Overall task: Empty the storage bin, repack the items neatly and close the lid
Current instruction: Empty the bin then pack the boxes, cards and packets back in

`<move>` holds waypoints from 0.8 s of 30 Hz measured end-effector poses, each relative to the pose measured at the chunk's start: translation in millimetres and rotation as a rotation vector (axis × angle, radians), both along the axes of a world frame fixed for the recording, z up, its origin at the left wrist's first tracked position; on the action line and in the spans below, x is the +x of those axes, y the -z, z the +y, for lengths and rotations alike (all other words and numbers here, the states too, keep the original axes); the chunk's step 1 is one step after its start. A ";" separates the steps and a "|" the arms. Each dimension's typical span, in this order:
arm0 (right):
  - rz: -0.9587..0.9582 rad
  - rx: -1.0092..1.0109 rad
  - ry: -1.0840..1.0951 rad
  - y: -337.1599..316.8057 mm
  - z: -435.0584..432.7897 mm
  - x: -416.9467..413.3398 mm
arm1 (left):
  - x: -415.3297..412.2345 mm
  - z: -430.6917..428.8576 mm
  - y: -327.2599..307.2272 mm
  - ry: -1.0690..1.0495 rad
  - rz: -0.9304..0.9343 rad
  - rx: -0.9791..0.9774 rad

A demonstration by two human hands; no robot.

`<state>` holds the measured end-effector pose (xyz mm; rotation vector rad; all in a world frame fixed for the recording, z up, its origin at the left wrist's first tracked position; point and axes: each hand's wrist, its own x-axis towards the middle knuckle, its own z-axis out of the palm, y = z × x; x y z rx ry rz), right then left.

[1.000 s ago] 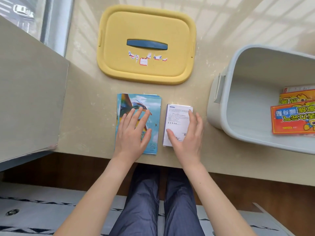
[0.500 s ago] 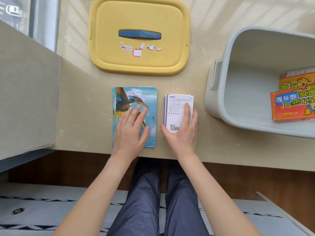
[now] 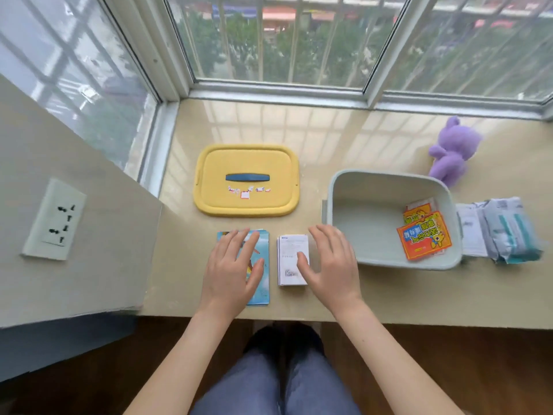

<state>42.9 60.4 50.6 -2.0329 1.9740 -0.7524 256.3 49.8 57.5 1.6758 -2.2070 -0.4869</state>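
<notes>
A wall socket [image 3: 54, 220] sits left of the barred window [image 3: 284, 40] and sill [image 3: 329, 139].

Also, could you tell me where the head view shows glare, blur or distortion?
Head view: window light glares as a grid on the countertop; the right hand and grey packets look blurred; the wide lens bows the window frame.

Open bench [image 3: 329, 139] behind the lid [image 3: 246, 202] and in the strip between lid and bin [image 3: 328, 205]; bin floor free at left, orange packets [image 3: 425, 236] at right; wall [image 3: 98, 250] bounds the left, wrapped packs [image 3: 508, 229] the right.
</notes>
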 end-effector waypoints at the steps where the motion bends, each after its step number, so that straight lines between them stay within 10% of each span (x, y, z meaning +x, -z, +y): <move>1: 0.024 -0.019 0.007 -13.7 4.2 -4.6 | -0.2 3.1 -14.2 0.013 0.007 -0.021; 24: -0.002 0.140 0.394 -45.3 99.5 -280.9 | -193.8 4.0 -43.3 0.232 -0.026 -0.005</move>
